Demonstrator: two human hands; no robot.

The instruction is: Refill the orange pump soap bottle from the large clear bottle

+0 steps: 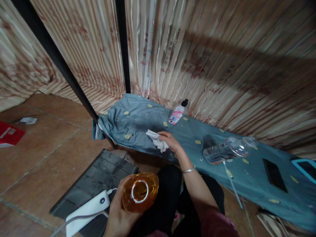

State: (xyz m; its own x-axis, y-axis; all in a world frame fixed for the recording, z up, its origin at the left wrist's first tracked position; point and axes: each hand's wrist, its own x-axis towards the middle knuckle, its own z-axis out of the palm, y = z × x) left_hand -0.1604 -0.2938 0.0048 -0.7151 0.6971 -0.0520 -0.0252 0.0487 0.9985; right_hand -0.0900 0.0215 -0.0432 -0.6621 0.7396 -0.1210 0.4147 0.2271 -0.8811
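My left hand (120, 207) is wrapped round an amber see-through bottle (140, 194), held low before my knees. A pale ring shows on the end that faces me; whether this is its mouth or its base I cannot tell. In my right hand (171, 141), which wears a silver bangle, a crumpled white tissue (157, 141) is pinched between the fingers. The tissue hangs over the front edge of a bench draped in blue-green cloth (138, 120). Beyond it a clear pump bottle (176, 113) with a pink label and black top leans on the cloth.
A large clear plastic bottle (225, 150), a dark phone (274, 174) and a blue-edged device (306, 168) are on the cloth to the right. A white power bank (86, 210) with a cable rests on a dark board (98, 174). Black poles (122, 46) stand before striped curtains.
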